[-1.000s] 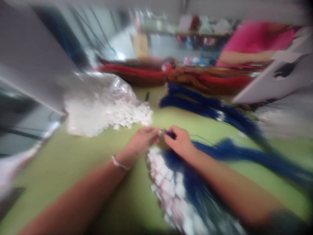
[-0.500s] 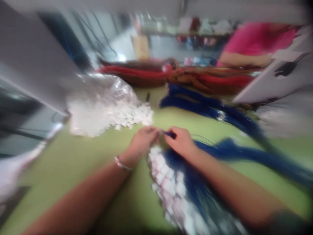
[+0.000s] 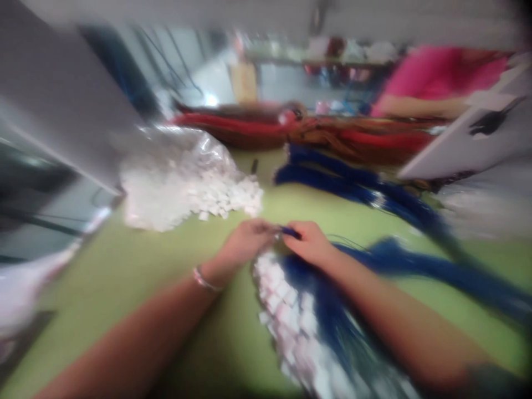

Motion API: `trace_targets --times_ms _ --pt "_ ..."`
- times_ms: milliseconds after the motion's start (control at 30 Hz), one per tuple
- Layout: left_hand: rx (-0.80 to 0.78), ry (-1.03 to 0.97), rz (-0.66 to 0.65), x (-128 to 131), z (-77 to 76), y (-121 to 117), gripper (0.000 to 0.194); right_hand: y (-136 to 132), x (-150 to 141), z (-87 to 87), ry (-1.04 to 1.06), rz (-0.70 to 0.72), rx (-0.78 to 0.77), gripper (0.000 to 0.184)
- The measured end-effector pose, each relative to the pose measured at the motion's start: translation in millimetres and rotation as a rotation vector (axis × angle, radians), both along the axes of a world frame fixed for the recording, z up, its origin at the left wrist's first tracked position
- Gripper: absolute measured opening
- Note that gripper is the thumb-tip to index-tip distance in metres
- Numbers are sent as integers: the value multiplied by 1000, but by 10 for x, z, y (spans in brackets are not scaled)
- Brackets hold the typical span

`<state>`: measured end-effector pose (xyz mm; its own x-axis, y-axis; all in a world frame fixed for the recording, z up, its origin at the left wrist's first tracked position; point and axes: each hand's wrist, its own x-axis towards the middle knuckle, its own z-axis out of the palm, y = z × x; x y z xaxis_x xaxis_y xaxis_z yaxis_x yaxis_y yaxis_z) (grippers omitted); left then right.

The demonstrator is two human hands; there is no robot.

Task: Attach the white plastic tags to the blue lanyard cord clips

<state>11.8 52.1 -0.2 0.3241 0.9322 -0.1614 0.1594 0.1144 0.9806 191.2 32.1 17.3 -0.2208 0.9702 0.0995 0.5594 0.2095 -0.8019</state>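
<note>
Fingers closed, my right hand (image 3: pixel 310 241) grips a short length of blue wire (image 3: pixel 291 231) that points left. My left hand (image 3: pixel 253 237) pinches at the wire's tip; the small piece between its fingers is blurred and partly hidden. Just below both hands lies a pile of small white plastic pieces, apparently connector housings (image 3: pixel 288 313), beside a spread of blue wires (image 3: pixel 336 316). More blue wires (image 3: pixel 419 260) run off to the right beneath my right forearm.
On the green tabletop (image 3: pixel 199 244), a clear plastic bag (image 3: pixel 166 183) spills white pieces at the left. Dark blue wire bundles (image 3: pixel 332 177) lie behind my hands, with red and brown bundles (image 3: pixel 249 124) farther back. A person in pink (image 3: pixel 436 77) is across the table.
The whole view has shifted slightly, so everything appears a little lower and to the right. Both hands keep nearly the same pose around the blue wire's tip.
</note>
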Motion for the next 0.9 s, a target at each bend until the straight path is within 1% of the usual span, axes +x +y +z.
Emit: trace_targets --times_ms 33,67,100,167,200,233,267,333,367,400,467,533,633,733,833,900 --pt "57 53 -46 11 24 -27 12 11 6 24 49 -49 -9 22" --pt "120 113 -126 26 49 -55 10 24 10 46 107 -105 -23 25" --pt "183 170 -234 39 73 -79 10 38 9 62 166 -153 -46 26" --pt "308 258 -476 43 117 -98 16 60 -2 75 275 -205 -113 22" --pt "370 292 -541 27 136 -84 19 65 -12 73 320 -217 -140 18" --pt "436 333 -526 -4 150 -51 22 67 -24 67 357 -222 -158 18" --pt "509 385 -432 -49 160 0 22 63 -37 61 388 -222 -164 20" --pt "651 506 -152 -162 162 139 18 45 -61 57 436 -213 -149 22" --pt "705 558 -35 -218 154 215 15 34 -72 61 451 -203 -135 21" --pt "739 597 23 -265 140 286 15 23 -83 68 459 -192 -120 19" --pt "756 651 22 -313 100 387 16 7 -102 89 455 -174 -88 16" --pt "723 709 0 -295 60 422 14 5 -119 106 421 -171 -55 14" --pt "680 831 19 -218 29 392 17 24 -139 113 351 -206 7 13" --pt "657 928 16 -195 42 347 17 47 -145 105 286 -218 36 12" --pt "618 944 -15 -235 79 316 19 57 -142 102 270 -208 22 10" --pt "600 903 -13 -259 109 298 24 56 -137 107 285 -211 10 10"
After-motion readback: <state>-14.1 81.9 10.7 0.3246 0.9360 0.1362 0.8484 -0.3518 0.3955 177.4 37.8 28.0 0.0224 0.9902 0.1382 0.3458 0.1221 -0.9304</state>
